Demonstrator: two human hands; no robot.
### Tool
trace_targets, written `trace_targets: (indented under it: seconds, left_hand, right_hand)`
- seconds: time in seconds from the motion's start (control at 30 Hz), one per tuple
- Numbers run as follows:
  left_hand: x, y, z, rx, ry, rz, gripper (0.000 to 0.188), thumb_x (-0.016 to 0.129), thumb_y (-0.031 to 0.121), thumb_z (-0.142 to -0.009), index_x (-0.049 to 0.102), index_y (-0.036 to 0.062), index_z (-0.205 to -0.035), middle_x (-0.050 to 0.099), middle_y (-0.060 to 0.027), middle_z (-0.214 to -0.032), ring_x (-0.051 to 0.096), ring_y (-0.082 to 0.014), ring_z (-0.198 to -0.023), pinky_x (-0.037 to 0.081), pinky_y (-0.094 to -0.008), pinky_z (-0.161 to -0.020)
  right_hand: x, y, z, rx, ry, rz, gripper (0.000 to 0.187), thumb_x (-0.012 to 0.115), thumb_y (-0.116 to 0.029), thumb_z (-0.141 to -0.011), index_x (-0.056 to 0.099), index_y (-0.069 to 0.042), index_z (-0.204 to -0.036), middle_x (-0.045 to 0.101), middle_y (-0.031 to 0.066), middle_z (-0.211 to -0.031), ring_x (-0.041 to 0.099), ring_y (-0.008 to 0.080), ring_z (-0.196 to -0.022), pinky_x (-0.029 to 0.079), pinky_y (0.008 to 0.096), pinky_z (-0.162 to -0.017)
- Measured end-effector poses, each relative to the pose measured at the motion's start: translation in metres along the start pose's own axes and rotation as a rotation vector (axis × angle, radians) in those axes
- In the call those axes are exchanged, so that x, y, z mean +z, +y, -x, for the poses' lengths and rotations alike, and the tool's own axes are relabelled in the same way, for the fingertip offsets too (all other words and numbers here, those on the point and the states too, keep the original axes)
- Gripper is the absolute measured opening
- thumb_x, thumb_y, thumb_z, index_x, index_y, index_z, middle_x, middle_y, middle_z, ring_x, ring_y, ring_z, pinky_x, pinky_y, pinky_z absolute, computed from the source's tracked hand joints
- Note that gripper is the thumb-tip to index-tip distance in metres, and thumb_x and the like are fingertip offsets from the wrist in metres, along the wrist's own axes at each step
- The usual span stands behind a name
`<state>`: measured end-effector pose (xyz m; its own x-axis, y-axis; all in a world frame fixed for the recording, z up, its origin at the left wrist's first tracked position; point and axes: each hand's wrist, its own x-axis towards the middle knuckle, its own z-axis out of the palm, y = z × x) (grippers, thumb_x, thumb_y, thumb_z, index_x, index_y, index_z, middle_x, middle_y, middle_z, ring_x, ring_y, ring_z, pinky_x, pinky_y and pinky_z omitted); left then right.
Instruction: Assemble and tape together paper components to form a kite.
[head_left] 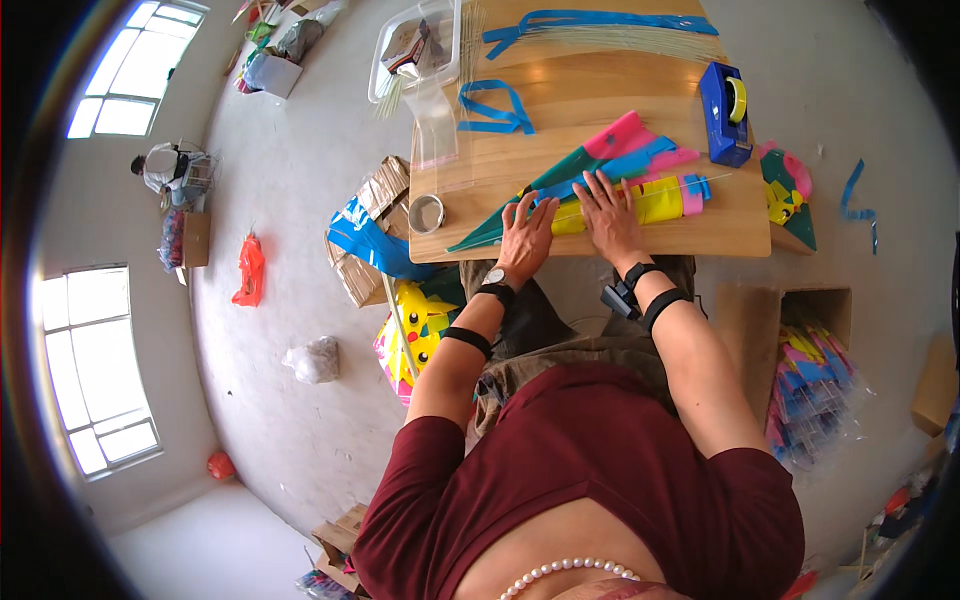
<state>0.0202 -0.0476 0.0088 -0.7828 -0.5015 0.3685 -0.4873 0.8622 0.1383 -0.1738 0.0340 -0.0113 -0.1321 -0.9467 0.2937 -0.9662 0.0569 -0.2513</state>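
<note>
A kite [660, 200] of thin green, pink, blue and yellow sheet lies folded into a long narrow shape along the table's near edge. Its green point is toward the left, and thin pale rods run along it. My left hand [527, 238] rests on the green and yellow part, fingers spread and slightly bent. Just to its right, my right hand [610, 220] lies flat across the blue and yellow part with its fingers apart. Both palms hide some of the folded sheet beneath them.
On the wooden table [600, 90] are blue ribbon strips [497, 108], a tape roll [427, 213] and a blue tape dispenser [725, 115]. A white plastic tub [380, 70] sits at the far left. Below right, a carton [735, 320] stands beside bagged colourful pieces [808, 385]. Another person [165, 170] sits far left.
</note>
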Motion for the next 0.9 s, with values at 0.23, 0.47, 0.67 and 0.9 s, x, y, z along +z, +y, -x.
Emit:
trace_targets:
  seconds: [0.23, 0.47, 0.67, 0.9]
  left_hand:
    - [-0.001, -0.013, -0.006, 0.059, 0.02, 0.013, 0.047, 0.062, 0.006, -0.087, 0.058, 0.0045, -0.134, 0.066, -0.0118, -0.12, 0.06, -0.026, -0.122, 0.04, -0.0474, -0.106]
    - [-0.006, -0.01, -0.015, 0.044, 0.01, 0.046, 0.046, 0.061, 0.006, -0.087, 0.058, 0.0041, -0.133, 0.066, -0.0119, -0.114, 0.061, -0.0285, -0.113, 0.043, -0.0455, -0.103]
    - [-0.004, -0.018, -0.013, 0.066, 0.01, 0.058, 0.045, 0.061, 0.006, -0.087, 0.06, 0.0055, -0.132, 0.066, -0.0121, -0.112, 0.061, -0.0313, -0.11, 0.046, -0.0443, -0.099]
    - [-0.001, -0.025, -0.026, -0.223, -0.047, 0.191, 0.034, 0.068, 0.01, -0.089, 0.066, 0.0071, -0.122, 0.071, -0.0082, -0.096, 0.065, -0.0284, -0.097, 0.048, -0.0421, -0.092]
  right_hand:
    - [0.001, 0.001, 0.0, 0.019, -0.008, -0.028, 0.047, 0.052, -0.024, -0.101, 0.05, -0.022, -0.149, 0.04, 0.0019, -0.161, 0.032, 0.0217, -0.151, 0.015, 0.0535, -0.125]
    - [0.002, 0.002, 0.003, 0.014, -0.021, -0.023, 0.049, 0.052, -0.025, -0.101, 0.049, -0.022, -0.15, 0.039, 0.0023, -0.162, 0.03, 0.022, -0.152, 0.013, 0.0535, -0.125]
    - [0.003, 0.003, 0.002, 0.003, -0.02, -0.023, 0.05, 0.053, -0.026, -0.101, 0.048, -0.023, -0.151, 0.038, 0.0022, -0.162, 0.029, 0.0229, -0.152, 0.011, 0.0536, -0.126]
    - [0.003, 0.004, 0.004, 0.005, -0.034, -0.009, 0.05, 0.053, -0.027, -0.101, 0.049, -0.022, -0.15, 0.038, 0.0023, -0.162, 0.028, 0.0235, -0.153, 0.011, 0.055, -0.126]
